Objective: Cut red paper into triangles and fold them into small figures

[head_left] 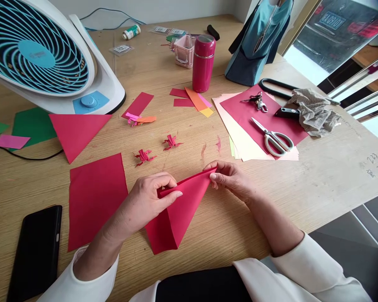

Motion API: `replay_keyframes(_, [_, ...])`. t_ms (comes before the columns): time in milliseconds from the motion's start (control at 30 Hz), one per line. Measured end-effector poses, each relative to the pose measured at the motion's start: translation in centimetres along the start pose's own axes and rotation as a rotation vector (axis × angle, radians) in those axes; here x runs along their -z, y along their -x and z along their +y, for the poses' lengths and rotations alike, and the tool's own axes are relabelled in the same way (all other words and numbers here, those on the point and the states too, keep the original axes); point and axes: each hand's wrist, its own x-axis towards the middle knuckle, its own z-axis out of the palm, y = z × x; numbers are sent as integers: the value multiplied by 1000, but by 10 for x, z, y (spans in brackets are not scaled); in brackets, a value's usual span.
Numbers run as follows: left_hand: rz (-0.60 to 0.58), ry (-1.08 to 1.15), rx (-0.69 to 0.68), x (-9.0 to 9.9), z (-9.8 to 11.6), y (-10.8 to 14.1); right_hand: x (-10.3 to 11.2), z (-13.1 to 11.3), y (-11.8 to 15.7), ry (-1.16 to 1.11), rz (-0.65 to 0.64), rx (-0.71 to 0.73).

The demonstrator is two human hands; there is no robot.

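A folded sheet of red paper is held between my two hands above the wooden table. My left hand pinches its upper left edge between thumb and fingers. At the upper right corner, my right hand grips the paper the same way. A crease runs down its lower part, and the lower left portion hangs toward the tabletop. Beyond my hands sit two small red folded paper figures, one nearer and one farther. A flat red sheet lies just left of my left forearm.
A fan stands at the back left, a black phone at the front left. Behind are a magenta flask and a blue bag. Scissors rest on stacked paper at right, near crumpled tissue.
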Motion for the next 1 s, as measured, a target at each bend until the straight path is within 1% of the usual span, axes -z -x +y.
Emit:
replay_keyframes(167, [7,-37,3,-2,7,4,-1,1,-2,-128,38,-80])
replay_keyframes(367, [61,-94,-37,-4,13,8,-1,0,-2,-216,25,-92])
replay_keyframes(500, [88,-125,-51,-5,15,9,1,2,-3,-238,17,-93])
replay_keyframes(733, [113,-164,-33,-3,20,11,1,4,-3,-264,14,-92])
replay_keyframes(1000, [120,-208,-58,-2,22,13,1,5,-3,-264,13,-73])
